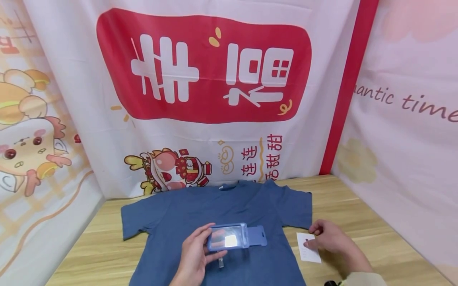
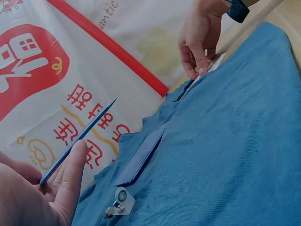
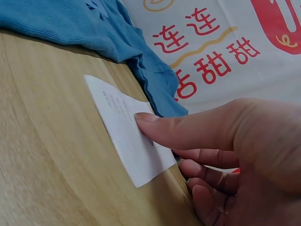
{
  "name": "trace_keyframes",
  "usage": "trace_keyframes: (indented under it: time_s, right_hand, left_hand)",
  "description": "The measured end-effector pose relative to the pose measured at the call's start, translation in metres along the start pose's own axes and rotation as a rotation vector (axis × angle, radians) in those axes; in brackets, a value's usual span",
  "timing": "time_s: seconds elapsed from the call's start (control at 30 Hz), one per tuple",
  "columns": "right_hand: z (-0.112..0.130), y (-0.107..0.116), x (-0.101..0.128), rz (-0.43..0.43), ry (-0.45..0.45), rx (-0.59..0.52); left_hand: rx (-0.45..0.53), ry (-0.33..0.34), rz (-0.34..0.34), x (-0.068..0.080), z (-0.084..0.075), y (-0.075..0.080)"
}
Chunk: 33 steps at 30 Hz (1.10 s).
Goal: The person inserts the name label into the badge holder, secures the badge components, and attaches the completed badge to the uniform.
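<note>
Your left hand (image 1: 193, 252) has its fingers clamped on the left end of a blue badge case (image 1: 226, 238), with some of them showing through the clear window. The case is over the body of a blue T-shirt (image 1: 200, 208), spread out on the wooden table (image 1: 340, 202). In the left wrist view you see that case edge-on, apart from a flat blue piece (image 2: 141, 157) lying on the shirt; a metal clip (image 2: 121, 200) with a clear strap is just beside the piece.

Your right hand (image 1: 330, 238) pinches a small white card (image 3: 120, 132) — thumb on the printed face, other fingers curled behind its edge. The card is tilted, beside the shirt's right sleeve; you cannot tell whether its lower edge touches the table. A dark band (image 2: 237, 10) circles your right wrist — and a printed cloth (image 1: 315, 151) hangs behind the table.
</note>
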State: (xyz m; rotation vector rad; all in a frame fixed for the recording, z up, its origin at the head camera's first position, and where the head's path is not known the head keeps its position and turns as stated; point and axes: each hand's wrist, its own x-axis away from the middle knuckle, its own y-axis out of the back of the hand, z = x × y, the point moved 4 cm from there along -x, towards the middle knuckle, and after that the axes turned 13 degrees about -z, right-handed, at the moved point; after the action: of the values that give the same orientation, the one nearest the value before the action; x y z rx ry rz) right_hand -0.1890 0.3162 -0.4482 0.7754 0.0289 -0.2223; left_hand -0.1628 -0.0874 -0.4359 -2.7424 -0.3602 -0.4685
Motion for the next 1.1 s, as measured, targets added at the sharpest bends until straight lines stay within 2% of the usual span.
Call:
trace_keyframes:
  time_s: [0.2, 0.47, 0.77, 1.1]
  right_hand:
    - [0.006, -0.001, 0.0, -0.024, 0.017, 0.009]
    - [0.011, -0.005, -0.002, 0.002, 0.041, 0.016]
    - [0.01, -0.007, -0.005, -0.007, 0.009, -0.022]
    - [0.006, -0.007, -0.003, -0.018, 0.01, 0.002]
  left_hand:
    - [0.0, 0.007, 0.014, 0.0, -0.001, 0.001]
    - [0.005, 0.013, 0.025, 0.001, 0.0, 0.003]
    - [0.003, 0.012, 0.02, 0.002, 0.002, 0.003]
    - [-0.005, 0.011, 0.034, 0.0, 0.004, -0.001]
